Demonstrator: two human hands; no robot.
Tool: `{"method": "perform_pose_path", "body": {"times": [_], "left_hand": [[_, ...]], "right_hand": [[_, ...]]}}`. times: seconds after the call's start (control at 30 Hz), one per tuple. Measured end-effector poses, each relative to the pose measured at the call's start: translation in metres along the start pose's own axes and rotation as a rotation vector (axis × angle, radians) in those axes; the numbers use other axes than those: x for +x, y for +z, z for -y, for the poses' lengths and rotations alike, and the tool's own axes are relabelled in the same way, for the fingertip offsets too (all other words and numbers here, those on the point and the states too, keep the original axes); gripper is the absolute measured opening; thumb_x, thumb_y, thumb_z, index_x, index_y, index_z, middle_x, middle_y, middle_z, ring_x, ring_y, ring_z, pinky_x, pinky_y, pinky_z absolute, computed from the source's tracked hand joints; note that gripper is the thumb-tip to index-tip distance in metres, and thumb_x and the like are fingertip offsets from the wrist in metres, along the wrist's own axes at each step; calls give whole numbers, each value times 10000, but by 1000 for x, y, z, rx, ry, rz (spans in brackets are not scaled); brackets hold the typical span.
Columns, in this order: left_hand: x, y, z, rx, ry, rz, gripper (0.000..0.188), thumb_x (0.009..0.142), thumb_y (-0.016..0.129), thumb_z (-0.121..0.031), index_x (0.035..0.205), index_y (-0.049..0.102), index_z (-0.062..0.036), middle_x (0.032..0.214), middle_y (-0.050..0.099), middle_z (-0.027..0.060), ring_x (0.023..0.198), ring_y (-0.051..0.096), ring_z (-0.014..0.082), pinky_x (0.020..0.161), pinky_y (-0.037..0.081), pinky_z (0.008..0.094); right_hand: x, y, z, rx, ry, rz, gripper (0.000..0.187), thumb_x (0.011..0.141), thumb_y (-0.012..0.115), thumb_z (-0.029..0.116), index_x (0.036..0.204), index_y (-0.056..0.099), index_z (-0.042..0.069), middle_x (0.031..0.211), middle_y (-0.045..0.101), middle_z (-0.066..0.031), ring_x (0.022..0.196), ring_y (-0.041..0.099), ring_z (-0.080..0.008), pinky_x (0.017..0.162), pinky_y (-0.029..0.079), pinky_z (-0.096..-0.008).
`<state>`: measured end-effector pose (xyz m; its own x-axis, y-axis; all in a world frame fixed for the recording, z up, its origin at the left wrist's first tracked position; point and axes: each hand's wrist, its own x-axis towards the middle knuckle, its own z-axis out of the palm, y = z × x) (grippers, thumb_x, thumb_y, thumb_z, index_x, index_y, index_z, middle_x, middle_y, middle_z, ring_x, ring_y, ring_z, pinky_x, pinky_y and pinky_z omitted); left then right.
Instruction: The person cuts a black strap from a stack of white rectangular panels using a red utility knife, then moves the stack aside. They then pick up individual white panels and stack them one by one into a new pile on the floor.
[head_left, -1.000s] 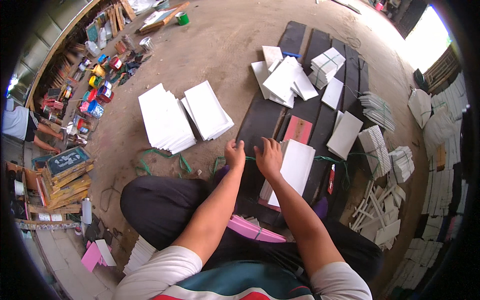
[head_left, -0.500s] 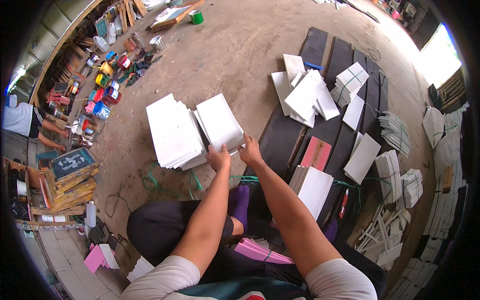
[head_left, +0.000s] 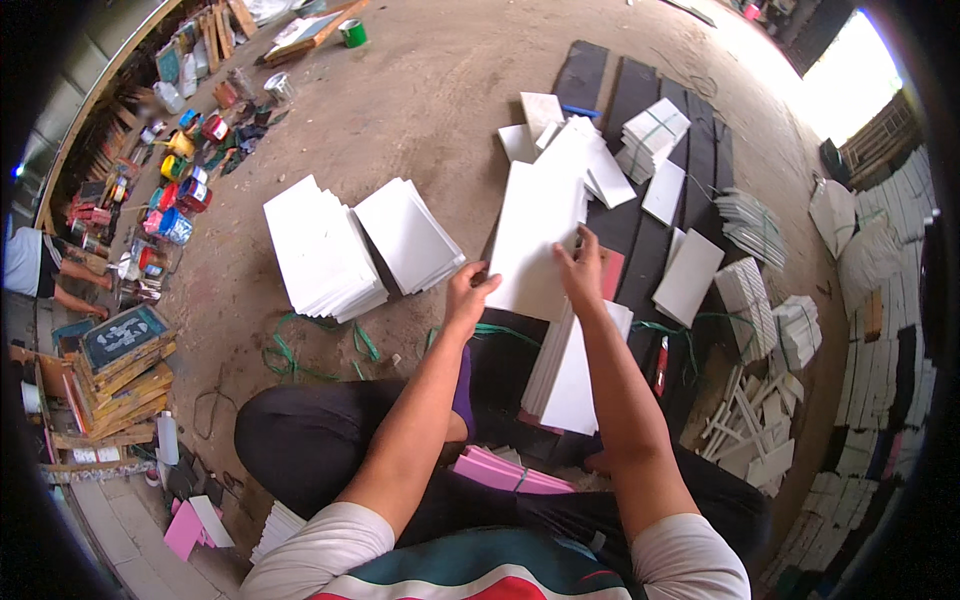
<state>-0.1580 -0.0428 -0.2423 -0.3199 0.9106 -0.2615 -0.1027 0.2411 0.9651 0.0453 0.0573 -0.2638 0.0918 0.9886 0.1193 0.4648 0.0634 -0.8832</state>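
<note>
A blank white rectangular panel [head_left: 528, 240] is held raised between my two hands, over the dark strips. My left hand [head_left: 467, 298] grips its left edge near the lower corner. My right hand [head_left: 580, 268] is closed on the right edge, thumb on the top face. To the left, on the floor, lie a tall stack of white panels [head_left: 318, 245] and, beside it, a smaller stack of white panels [head_left: 405, 230]. Below my right hand, another stack of white panels [head_left: 580, 375] stands partly hidden by my forearm, with a reddish board [head_left: 611, 272] just beyond it.
Dark strips [head_left: 580, 78] cover the floor at right, bearing loose panels and tied bundles [head_left: 655, 135]. A red cutter [head_left: 661, 365] and white offcuts [head_left: 755, 430] lie nearer. Green strapping [head_left: 283, 350] trails near my knee. Paint cans [head_left: 172, 225] and a person [head_left: 40, 262] are at left.
Both hands have moved right from the smaller left stack, bringing one white panel over the dark strips. The view has shifted somewhat, so the surroundings appear further left.
</note>
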Motion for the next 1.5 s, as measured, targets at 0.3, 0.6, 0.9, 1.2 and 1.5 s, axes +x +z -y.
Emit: {"method": "perform_pose_path", "body": {"times": [0.3,0.6,0.9,1.2,1.5], "left_hand": [[-52,90,10,342,329,252,418,864,804,-279,1186,731,-23,779,726,96,684,674,155,615,532,333],[-118,105,67,476,454,170,344,811,819,-214,1095,769,-28,783,654,118,734,662,268,683,524,387],[-127,91,92,560,343,183,413,794,838,-257,1148,762,-58,869,695,111,807,682,274,749,529,380],[-115,89,101,481,256,164,413,835,811,-298,1143,744,-32,824,709,102,776,693,235,738,546,372],[25,85,102,319,3,-103,333,938,734,-282,1121,715,-4,837,709,38,593,602,107,537,498,284]], "right_hand": [[-113,-137,-50,157,216,-126,454,1013,595,110,1442,527,-24,1226,686,-131,1073,639,-171,937,491,-304],[-194,-148,-84,-82,342,-165,476,1004,623,203,1449,553,50,1245,667,-161,1111,652,-246,973,489,-348],[-205,-132,-100,-322,321,-128,503,975,650,268,1452,570,129,1042,609,-183,966,644,-354,871,505,-435],[-195,-138,-60,-477,362,-195,507,929,697,307,1389,606,113,1156,599,-185,1069,605,-377,930,490,-474],[-51,-99,-18,-577,-31,-222,452,867,744,267,1290,642,143,1190,625,-165,1122,580,-372,944,481,-488]]}}
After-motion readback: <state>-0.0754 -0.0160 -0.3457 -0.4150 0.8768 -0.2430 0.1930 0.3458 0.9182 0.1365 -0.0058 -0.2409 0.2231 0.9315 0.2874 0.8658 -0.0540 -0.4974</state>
